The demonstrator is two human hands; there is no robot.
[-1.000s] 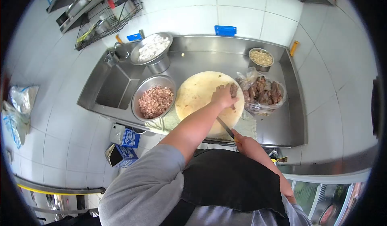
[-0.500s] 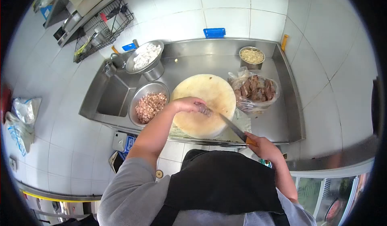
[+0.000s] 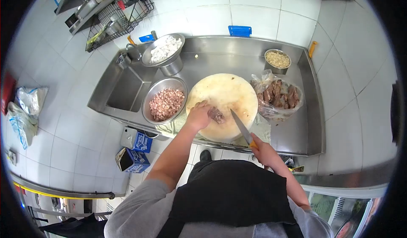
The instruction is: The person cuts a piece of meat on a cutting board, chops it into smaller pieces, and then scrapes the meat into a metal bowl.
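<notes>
On the round cutting board (image 3: 229, 87) lies a small piece of meat (image 3: 216, 115). My left hand (image 3: 200, 115) rests at its left side, the fingers closed on it. The orange handle of a knife (image 3: 242, 126) is in my right hand (image 3: 264, 151); the blade points up and left over the board, apart from the meat. A steel bowl of diced meat (image 3: 166, 105) stands left of the board. To the right, a clear plastic bag (image 3: 277, 99) holds several dark meat pieces.
A colander with white pieces (image 3: 166, 50) sits on a steel pot at the back left, beside the sink basin (image 3: 127, 93). A steel container of chopped food (image 3: 277, 60) stands at the back right. The steel counter's raised rim (image 3: 313, 93) surrounds them.
The view has shifted, so the counter appears slightly to the right and higher at its back. The knife blade has moved away from the meat piece and points more steeply upward.
</notes>
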